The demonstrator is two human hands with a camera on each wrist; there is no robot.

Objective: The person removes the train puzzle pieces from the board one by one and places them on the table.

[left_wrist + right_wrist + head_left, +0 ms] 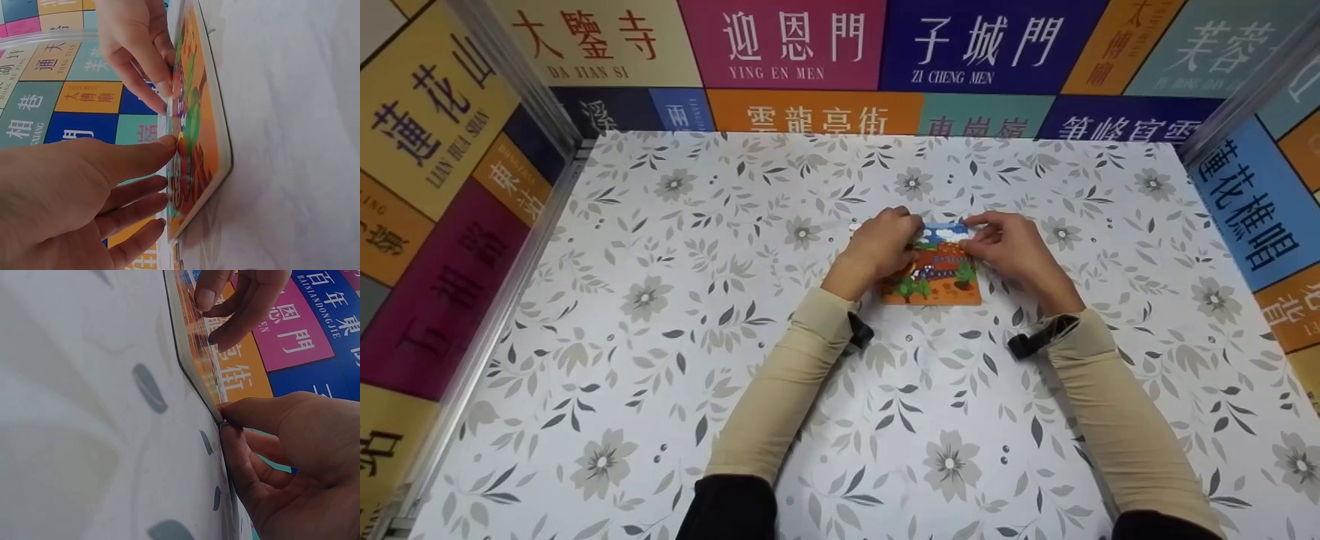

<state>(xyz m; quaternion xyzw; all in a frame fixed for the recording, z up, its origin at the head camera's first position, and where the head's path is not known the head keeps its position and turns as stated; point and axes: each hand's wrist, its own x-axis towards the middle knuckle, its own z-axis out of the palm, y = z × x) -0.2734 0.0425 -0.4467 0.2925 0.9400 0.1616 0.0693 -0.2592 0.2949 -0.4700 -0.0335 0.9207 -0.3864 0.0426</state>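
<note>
A thin square picture board [930, 289], printed with a blue sky, green trees and orange ground, lies on the table between both hands. Its pale edge shows in both wrist views. My left hand [885, 244] is over its left side; in the left wrist view the thumb [160, 149] touches the printed face while the other fingers stretch out loosely beside it. At the far right corner, my right hand [1009, 244] pinches the board's edge between thumb and forefinger [236, 439]. Part of the picture is hidden under the left hand.
The table [660, 390] has a white cover with grey flowers and leaves. Colourful panels [802, 45] with large characters stand along its back and sides. A small dark camera [1027, 345] sits at the right wrist, and another [859, 330] at the left.
</note>
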